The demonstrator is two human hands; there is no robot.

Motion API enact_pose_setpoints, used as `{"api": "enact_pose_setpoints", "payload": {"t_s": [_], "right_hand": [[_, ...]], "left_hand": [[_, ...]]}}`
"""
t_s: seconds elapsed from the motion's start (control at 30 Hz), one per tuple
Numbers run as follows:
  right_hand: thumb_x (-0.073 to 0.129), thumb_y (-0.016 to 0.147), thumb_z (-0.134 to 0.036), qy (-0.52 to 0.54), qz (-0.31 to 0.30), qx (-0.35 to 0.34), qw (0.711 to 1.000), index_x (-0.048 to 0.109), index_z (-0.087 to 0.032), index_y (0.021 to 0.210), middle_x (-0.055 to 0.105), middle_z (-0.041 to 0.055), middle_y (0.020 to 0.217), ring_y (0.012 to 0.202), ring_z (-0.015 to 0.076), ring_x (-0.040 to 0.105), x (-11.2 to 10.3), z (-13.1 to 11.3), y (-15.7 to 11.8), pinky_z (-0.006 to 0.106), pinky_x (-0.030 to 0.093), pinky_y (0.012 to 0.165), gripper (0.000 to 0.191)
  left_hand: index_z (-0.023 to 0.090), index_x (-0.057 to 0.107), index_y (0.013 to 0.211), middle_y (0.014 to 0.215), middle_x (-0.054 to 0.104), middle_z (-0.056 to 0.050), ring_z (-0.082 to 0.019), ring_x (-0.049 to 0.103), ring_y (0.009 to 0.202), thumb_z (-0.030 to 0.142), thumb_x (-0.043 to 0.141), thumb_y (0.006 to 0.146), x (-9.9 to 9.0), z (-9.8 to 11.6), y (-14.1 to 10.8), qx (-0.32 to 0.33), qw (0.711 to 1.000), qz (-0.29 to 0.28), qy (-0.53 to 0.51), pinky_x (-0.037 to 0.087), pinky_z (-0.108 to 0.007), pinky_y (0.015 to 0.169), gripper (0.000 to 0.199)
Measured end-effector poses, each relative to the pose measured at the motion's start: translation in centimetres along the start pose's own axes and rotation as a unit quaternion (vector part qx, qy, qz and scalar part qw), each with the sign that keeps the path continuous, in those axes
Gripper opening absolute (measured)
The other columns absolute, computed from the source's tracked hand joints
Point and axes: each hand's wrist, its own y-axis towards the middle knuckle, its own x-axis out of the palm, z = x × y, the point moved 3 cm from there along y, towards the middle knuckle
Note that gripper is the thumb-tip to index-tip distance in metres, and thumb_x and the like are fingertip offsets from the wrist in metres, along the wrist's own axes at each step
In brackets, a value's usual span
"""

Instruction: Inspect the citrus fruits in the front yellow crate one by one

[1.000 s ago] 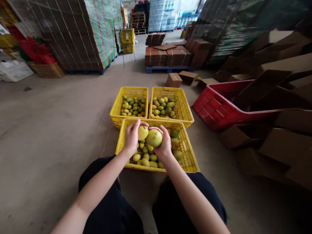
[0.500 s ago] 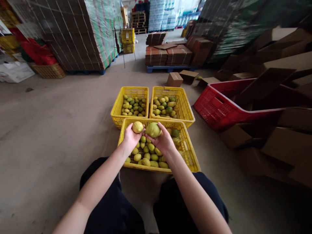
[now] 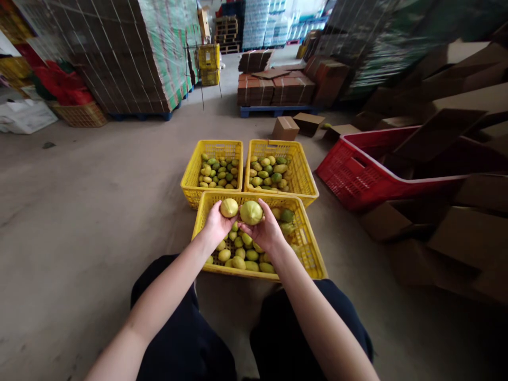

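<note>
Over the near yellow crate (image 3: 311, 248), my left hand (image 3: 216, 223) holds a small yellow fruit (image 3: 229, 208). Close beside it, my right hand (image 3: 268, 228) grips a larger yellow-green fruit (image 3: 251, 212), thumb at its upper right and fingers below. Green and yellow fruits (image 3: 238, 254) lie in the near crate, partly hidden by my hands. Beyond it, two more yellow crates stand side by side, the left one (image 3: 190, 174) and the right one (image 3: 304, 172), both with green and yellow fruits inside.
A red crate (image 3: 349, 180) with cardboard in it stands at the right, among open cardboard boxes (image 3: 468, 233). Behind the yellow crates are a small carton (image 3: 284, 128) and a blue pallet (image 3: 278, 111) with stacked flat cardboard. Wrapped stacks rise at both sides.
My left hand and its fruit have moved slightly right, closer to the larger fruit. The fruits have turned a little in both hands.
</note>
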Motion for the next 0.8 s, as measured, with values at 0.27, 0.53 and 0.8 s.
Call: {"api": "enact_pose_setpoints", "payload": {"t_s": [0.27, 0.53, 0.8], "right_hand": [[0.046, 0.086, -0.045, -0.015, -0.005, 0.0, 1.0, 0.063, -0.013, 0.087, 0.067, 0.005, 0.057, 0.043, 0.0153, 0.062, 0.0, 0.08, 0.07, 0.022, 0.053, 0.04, 0.036], [0.047, 0.085, -0.046, -0.02, -0.01, 0.003, 1.0, 0.063, -0.014, 0.082, 0.067, 0.0052, 0.057, 0.042, 0.0153, 0.062, -0.14, 0.11, 0.22, 0.023, 0.053, 0.04, 0.036], [0.042, 0.087, -0.045, -0.024, -0.024, 0.005, 0.999, 0.066, -0.012, 0.09, 0.068, 0.0071, 0.058, 0.039, 0.0146, 0.059, -0.02, 0.17, 0.08, 0.021, 0.048, 0.034, 0.04]], "left_hand": [[0.014, 0.058, 0.093, 0.073, 0.064, -0.004, -0.015, 0.062, 0.064, 0.023, 0.037, 0.092, -0.04, -0.04, 0.07, -0.005, 1.0, -0.008, 0.013, 0.056, -0.027, 0.066, 0.024], [0.015, 0.057, 0.084, 0.072, 0.063, -0.004, -0.014, 0.061, 0.063, 0.023, 0.037, 0.091, 0.04, -0.12, 0.1, -0.008, 1.0, -0.002, 0.017, 0.055, -0.025, 0.063, 0.022], [0.013, 0.057, 0.083, 0.068, 0.062, -0.005, -0.015, 0.062, 0.064, 0.025, 0.036, 0.091, -0.05, -0.18, 0.26, -0.015, 0.999, -0.008, 0.028, 0.055, -0.025, 0.063, 0.025]]}}
